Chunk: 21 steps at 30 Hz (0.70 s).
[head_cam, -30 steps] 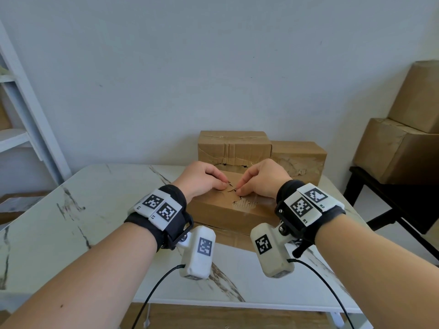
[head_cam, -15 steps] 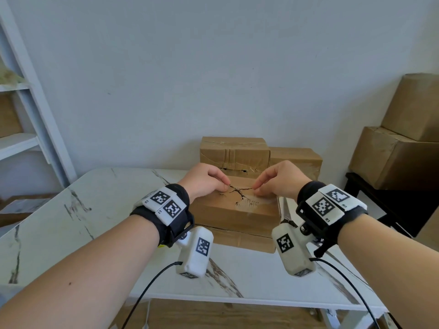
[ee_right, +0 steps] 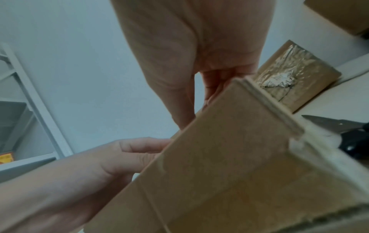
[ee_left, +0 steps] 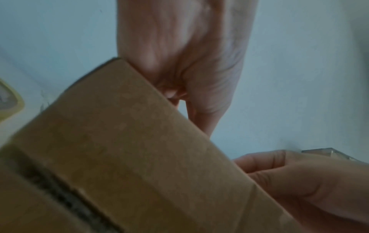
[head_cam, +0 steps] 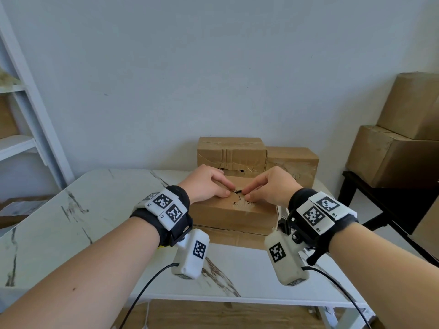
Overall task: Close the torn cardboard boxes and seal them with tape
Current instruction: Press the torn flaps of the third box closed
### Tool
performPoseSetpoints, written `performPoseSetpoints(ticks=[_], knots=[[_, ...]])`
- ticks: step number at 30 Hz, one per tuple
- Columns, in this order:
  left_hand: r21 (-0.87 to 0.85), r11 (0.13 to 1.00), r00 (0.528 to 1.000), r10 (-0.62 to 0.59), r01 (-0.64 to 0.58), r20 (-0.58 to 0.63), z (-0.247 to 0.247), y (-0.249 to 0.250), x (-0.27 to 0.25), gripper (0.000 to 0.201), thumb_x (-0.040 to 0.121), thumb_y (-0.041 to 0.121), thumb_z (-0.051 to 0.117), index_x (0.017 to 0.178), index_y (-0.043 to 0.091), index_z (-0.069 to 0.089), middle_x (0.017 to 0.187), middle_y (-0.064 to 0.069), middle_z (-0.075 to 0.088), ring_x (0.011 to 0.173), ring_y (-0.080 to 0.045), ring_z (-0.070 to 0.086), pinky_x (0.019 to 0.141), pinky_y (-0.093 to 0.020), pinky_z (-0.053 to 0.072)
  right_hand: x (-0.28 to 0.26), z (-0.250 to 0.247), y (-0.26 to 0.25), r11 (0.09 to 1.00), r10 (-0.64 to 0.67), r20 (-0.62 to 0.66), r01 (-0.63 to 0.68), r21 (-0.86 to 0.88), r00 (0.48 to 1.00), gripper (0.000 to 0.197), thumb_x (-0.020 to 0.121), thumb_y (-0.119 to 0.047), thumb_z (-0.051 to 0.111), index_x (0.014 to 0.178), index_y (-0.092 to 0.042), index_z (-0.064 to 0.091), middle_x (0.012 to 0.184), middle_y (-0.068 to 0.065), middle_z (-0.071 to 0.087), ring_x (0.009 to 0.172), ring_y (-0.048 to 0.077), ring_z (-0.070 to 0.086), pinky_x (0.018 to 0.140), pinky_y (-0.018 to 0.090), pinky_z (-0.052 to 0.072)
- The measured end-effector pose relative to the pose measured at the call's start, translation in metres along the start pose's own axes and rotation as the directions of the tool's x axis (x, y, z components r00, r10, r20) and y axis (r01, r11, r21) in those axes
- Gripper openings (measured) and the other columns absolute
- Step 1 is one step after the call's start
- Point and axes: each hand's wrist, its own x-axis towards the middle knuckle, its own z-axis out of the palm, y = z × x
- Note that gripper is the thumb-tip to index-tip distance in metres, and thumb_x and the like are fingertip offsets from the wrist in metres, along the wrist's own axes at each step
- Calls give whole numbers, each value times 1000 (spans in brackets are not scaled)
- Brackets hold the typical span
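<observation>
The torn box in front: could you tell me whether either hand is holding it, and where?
Both: the left hand and right hand pinch the ragged tear edges on top of the torn box.

Torn box (head_cam: 234, 213) on table (head_cam: 71, 224), two boxes (head_cam: 231, 153) behind it.

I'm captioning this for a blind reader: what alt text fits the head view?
Both hands, left hand and right hand, meet fingertip to fingertip over a tear in the top of a box on a marble table. Two more boxes stand behind it against the wall.
</observation>
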Motion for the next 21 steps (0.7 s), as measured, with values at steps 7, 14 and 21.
performPoseSetpoints(ticks=[7, 14, 21], knots=[[-32, 999, 997, -27, 25, -69, 4, 3, -4, 16, 78, 16, 75, 88, 29, 74, 140, 1, 49, 129, -14, 43, 96, -23, 25, -9, -3, -1, 999, -11, -2, 11, 33, 1000, 19, 69, -29, 84, 87, -25, 78, 71, -13, 61, 74, 3, 53, 68, 18, 41], [-81, 997, 993, -8, -1, -114, -20, 11, -14, 16, 87, 17, 67, 101, 20, 73, 120, 4, 62, 109, -6, 49, 90, -23, 31, -14, -12, -16, 1000, 4, -42, -3, 25, 999, 6, 79, -18, 75, 83, -22, 76, 97, -5, 69, 97, 11, 59, 83, 26, 46], [-80, 994, 970, -95, 79, -224, -68, -11, -34, 11, 86, 14, 67, 94, 16, 73, 100, 3, 66, 99, -11, 55, 85, -24, 40, -7, 8, -67, 993, -109, -107, 105, -46, 988, 9, 86, -19, 68, 90, -18, 76, 98, -1, 69, 87, 10, 56, 67, 20, 44]])
